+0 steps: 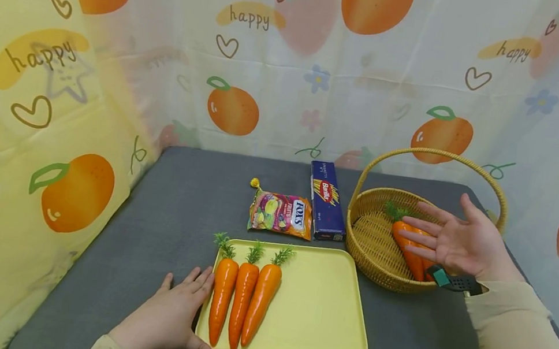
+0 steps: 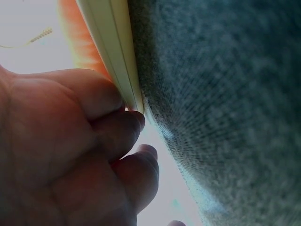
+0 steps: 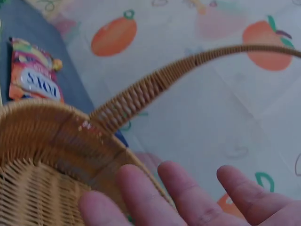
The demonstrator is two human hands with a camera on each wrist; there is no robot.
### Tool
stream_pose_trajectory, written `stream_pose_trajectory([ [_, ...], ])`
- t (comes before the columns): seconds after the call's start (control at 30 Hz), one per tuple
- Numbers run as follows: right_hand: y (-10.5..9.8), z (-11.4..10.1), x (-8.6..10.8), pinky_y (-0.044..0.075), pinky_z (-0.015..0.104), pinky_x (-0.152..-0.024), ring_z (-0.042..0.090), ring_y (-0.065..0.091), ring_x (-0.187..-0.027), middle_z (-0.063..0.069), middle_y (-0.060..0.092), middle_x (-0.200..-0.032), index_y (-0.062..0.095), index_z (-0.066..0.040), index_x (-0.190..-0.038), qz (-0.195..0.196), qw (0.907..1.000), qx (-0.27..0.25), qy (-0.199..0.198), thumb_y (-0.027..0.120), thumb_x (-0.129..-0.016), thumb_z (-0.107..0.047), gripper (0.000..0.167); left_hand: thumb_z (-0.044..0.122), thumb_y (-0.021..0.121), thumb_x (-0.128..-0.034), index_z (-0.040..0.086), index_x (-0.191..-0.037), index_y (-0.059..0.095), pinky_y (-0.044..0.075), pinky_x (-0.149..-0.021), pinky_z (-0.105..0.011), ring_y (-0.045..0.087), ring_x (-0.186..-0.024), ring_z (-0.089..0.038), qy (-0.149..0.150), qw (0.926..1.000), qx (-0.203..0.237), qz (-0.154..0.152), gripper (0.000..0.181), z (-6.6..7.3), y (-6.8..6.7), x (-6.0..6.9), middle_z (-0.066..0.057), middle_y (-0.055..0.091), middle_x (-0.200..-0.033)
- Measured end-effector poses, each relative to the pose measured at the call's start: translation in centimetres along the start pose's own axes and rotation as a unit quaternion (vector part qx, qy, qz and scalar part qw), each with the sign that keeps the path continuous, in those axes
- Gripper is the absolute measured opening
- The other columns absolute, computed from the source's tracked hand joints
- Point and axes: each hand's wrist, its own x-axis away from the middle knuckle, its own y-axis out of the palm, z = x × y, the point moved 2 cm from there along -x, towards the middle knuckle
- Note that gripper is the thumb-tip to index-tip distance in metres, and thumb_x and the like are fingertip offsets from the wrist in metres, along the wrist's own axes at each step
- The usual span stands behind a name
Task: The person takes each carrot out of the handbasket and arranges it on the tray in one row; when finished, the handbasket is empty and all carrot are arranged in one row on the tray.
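Three orange toy carrots (image 1: 241, 304) with green tops lie side by side on the left part of a yellow tray (image 1: 318, 307). My left hand (image 1: 169, 312) rests against the tray's left edge, fingers straight and thumb at the near corner; the left wrist view shows its fingertips touching the rim (image 2: 117, 52). Over the right side of a wicker basket (image 1: 378, 268) is my right hand (image 1: 465, 241), palm turned up and fingers spread, holding nothing. Below its fingers, more orange carrots (image 1: 406, 248) lie in the basket, partly hidden by the hand.
Behind the tray lie a FOX'S candy bag (image 1: 281, 214) and a blue Barilla spaghetti box (image 1: 327, 201). The basket's tall handle (image 1: 434, 151) arches above it. A printed curtain (image 1: 280, 81) surrounds the grey table (image 1: 146, 239) at the back and sides.
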Motion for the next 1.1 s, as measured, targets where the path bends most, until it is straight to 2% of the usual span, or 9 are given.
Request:
stream_pose_trajectory([
  [0.13,-0.9,-0.8,1.2,0.040,0.062,-0.127,0.046,0.058,-0.147,0.022,0.062,-0.155,-0.005,-0.043,-0.177,0.044,0.9979,0.047,0.003,0.022,-0.106,-0.080,0.084,0.086,0.091,-0.0532,0.000,-0.172,0.034,0.014,-0.122,-0.088,0.026,-0.168,-0.046,0.000,1.0000,0.001,-0.003,0.157,0.0,0.0,-0.1,-0.019,0.029,-0.181],
  [0.2,-1.2,-1.2,1.5,0.046,0.061,-0.123,0.043,0.062,-0.142,0.019,0.066,-0.151,-0.039,-0.043,-0.161,0.071,0.9943,0.079,0.008,0.016,-0.106,-0.079,0.086,0.086,0.091,-0.0533,0.000,-0.172,0.034,0.014,-0.122,-0.088,0.026,-0.168,-0.045,0.002,1.0000,0.000,-0.003,0.157,-0.1,0.0,0.0,-0.019,0.029,-0.181],
  [0.3,-1.8,-1.5,1.7,0.052,0.058,-0.116,0.038,0.067,-0.136,0.013,0.070,-0.144,-0.051,-0.036,-0.152,0.112,0.9854,0.128,0.015,0.009,-0.105,-0.078,0.087,0.087,0.090,-0.0532,0.000,-0.172,0.034,0.015,-0.122,-0.088,0.026,-0.168,-0.045,0.003,1.0000,-0.001,-0.003,0.157,-0.1,0.0,0.0,-0.018,0.028,-0.182],
  [0.43,-2.4,-1.8,1.6,0.055,0.051,-0.109,0.025,0.070,-0.127,0.019,0.055,-0.163,-0.044,-0.031,-0.160,0.201,0.9516,0.231,0.020,0.004,-0.102,-0.080,0.091,0.087,0.089,-0.0528,0.000,-0.172,0.035,0.015,-0.122,-0.088,0.026,-0.168,-0.045,0.002,1.0000,-0.002,-0.004,0.157,-0.1,0.0,0.0,-0.018,0.027,-0.182],
  [0.6,-3.0,-2.0,1.3,0.052,0.037,-0.100,0.010,0.062,-0.123,0.018,-0.031,-0.180,-0.036,-0.025,-0.167,0.297,0.8879,0.349,0.041,0.000,-0.097,-0.086,0.100,0.086,0.090,-0.0538,0.001,-0.173,0.033,0.013,-0.122,-0.088,0.025,-0.169,-0.045,-0.006,0.9999,-0.001,-0.009,0.157,0.0,0.0,-0.1,-0.017,0.027,-0.182],
  [0.7,-3.3,-2.2,0.8,0.043,0.034,-0.096,0.023,0.055,-0.137,0.022,-0.029,-0.180,-0.034,-0.022,-0.168,0.323,0.8620,0.387,0.053,-0.001,-0.096,-0.087,0.103,0.086,0.091,-0.0539,0.001,-0.173,0.033,0.013,-0.123,-0.088,0.025,-0.169,-0.045,-0.011,0.9999,0.000,-0.011,0.157,0.0,0.1,-0.1,-0.018,0.028,-0.182],
  [0.8,-3.7,-2.1,0.4,0.035,0.035,-0.092,0.048,0.024,-0.165,0.026,-0.026,-0.180,-0.034,-0.018,-0.168,0.331,0.8427,0.419,0.066,-0.004,-0.096,-0.086,0.103,0.086,0.090,-0.0540,0.001,-0.173,0.033,0.013,-0.123,-0.087,0.025,-0.169,-0.045,-0.011,0.9999,0.000,-0.010,0.157,-0.1,0.1,-0.1,-0.018,0.028,-0.182],
  [0.9,-3.9,-2.0,-0.1,0.030,0.041,-0.100,0.058,-0.015,-0.165,0.026,-0.029,-0.178,-0.035,-0.019,-0.167,0.326,0.8413,0.424,0.076,-0.006,-0.098,-0.083,0.099,0.087,0.090,-0.0544,0.001,-0.173,0.032,0.014,-0.123,-0.087,0.025,-0.168,-0.045,-0.009,0.9999,0.000,-0.008,0.157,0.0,0.1,-0.1,-0.018,0.029,-0.181],
  [1.1,-4.3,-1.5,-1.5,0.031,0.049,-0.102,0.060,-0.012,-0.165,0.028,-0.026,-0.178,-0.033,-0.018,-0.168,0.335,0.8403,0.418,0.087,-0.006,-0.100,-0.082,0.098,0.087,0.089,-0.0543,0.001,-0.173,0.032,0.015,-0.122,-0.087,0.026,-0.168,-0.045,-0.004,1.0000,-0.001,-0.006,0.157,0.0,0.1,-0.1,-0.018,0.030,-0.181],
])
